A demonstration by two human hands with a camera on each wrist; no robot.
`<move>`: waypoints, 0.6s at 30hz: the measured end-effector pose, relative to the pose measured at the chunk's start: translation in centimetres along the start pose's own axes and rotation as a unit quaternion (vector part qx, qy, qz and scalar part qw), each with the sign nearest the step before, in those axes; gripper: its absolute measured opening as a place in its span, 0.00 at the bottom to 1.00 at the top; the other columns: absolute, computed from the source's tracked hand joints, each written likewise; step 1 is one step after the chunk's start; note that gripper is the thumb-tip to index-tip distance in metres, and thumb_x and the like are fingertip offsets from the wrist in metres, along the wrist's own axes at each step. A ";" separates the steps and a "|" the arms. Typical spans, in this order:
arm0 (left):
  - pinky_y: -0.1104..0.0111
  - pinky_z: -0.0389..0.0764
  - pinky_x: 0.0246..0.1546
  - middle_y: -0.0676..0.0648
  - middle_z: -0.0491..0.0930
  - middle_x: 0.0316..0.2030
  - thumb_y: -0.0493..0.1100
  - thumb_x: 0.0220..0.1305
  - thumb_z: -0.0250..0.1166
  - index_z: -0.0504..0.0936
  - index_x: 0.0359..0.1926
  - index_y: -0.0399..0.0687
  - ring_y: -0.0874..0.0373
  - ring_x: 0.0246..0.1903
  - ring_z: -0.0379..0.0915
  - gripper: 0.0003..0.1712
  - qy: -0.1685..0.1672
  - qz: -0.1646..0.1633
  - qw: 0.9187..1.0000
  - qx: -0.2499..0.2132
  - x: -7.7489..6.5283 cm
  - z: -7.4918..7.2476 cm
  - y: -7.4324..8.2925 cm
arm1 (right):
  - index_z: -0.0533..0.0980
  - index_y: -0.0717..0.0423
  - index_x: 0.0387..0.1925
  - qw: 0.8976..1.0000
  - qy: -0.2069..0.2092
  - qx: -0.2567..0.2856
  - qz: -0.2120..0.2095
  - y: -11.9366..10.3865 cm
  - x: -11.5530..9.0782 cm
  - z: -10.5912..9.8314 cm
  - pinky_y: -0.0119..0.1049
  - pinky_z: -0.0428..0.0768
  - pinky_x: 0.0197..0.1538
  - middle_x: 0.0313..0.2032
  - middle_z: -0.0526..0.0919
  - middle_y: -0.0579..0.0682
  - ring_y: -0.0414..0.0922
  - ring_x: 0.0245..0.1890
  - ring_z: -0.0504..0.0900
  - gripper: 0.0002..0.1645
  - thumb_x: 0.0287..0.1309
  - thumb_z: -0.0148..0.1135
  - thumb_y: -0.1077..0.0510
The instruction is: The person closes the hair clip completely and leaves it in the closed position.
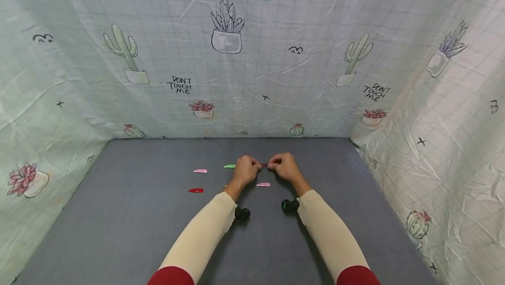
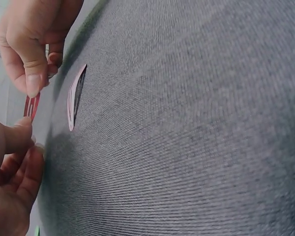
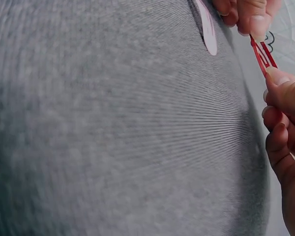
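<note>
A red snap hair clip [image 3: 263, 56] is stretched between both hands, close over the grey table. My left hand [image 1: 245, 170] pinches one end of it between thumb and fingers, and my right hand [image 1: 286, 167] pinches the other. In the left wrist view the clip's middle [image 2: 31, 105], with its inner tongue, shows between the two thumbs; the ends are covered by fingertips. A pink hair clip [image 1: 263, 184] lies on the table just nearer than the hands. Beside the left hand is a green hair clip [image 1: 230, 166], its right end hidden.
Farther left on the table [image 1: 138, 215] lie another pink clip [image 1: 200, 171] and a red clip [image 1: 196, 190]. A bit of yellow [image 1: 226, 186] peeks out by the left wrist. A cactus-print curtain [image 1: 244, 79] hangs along the back and sides.
</note>
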State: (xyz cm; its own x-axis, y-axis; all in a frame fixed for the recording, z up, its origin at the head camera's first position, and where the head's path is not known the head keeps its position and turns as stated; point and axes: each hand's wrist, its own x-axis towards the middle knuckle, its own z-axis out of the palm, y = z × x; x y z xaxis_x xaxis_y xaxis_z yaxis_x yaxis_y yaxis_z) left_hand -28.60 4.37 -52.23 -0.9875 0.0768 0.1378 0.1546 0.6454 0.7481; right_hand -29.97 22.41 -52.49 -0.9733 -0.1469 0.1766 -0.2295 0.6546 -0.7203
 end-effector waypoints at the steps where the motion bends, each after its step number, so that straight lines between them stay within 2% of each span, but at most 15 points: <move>1: 0.67 0.75 0.32 0.45 0.89 0.32 0.39 0.68 0.71 0.92 0.33 0.41 0.57 0.29 0.75 0.08 0.001 0.000 1.000 -0.002 0.0 -0.1 0.1 | 0.88 0.58 0.30 1.000 0.001 -0.001 -0.001 -0.1 0.0 -0.1 0.38 0.79 0.40 0.32 0.90 0.54 0.45 0.32 0.82 0.04 0.61 0.74 0.62; 11: 0.69 0.72 0.30 0.45 0.87 0.30 0.39 0.69 0.70 0.91 0.32 0.40 0.58 0.28 0.73 0.09 0.019 0.032 0.998 -0.042 -0.2 -1.1 1.0 | 0.88 0.57 0.32 1.000 0.007 0.008 -0.008 -1.4 -0.1 -1.5 0.43 0.82 0.43 0.36 0.90 0.55 0.49 0.36 0.84 0.04 0.62 0.73 0.61; 18: 0.70 0.71 0.29 0.45 0.87 0.30 0.39 0.70 0.69 0.91 0.34 0.39 0.59 0.28 0.72 0.09 0.017 0.036 0.998 -0.056 -0.4 -2.2 1.7 | 0.88 0.58 0.33 0.999 0.011 0.016 -0.030 -2.3 -0.1 -2.3 0.38 0.79 0.39 0.35 0.90 0.56 0.45 0.32 0.82 0.04 0.64 0.72 0.61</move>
State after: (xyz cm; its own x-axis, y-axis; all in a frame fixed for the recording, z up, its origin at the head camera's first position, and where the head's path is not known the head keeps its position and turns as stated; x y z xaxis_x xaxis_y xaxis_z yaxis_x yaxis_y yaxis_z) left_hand -27.93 3.75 -49.61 -0.9725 0.0928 0.2134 0.2287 0.5505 0.8029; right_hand -29.32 22.61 -49.26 -0.9576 -0.1683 0.2336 -0.2871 0.6205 -0.7297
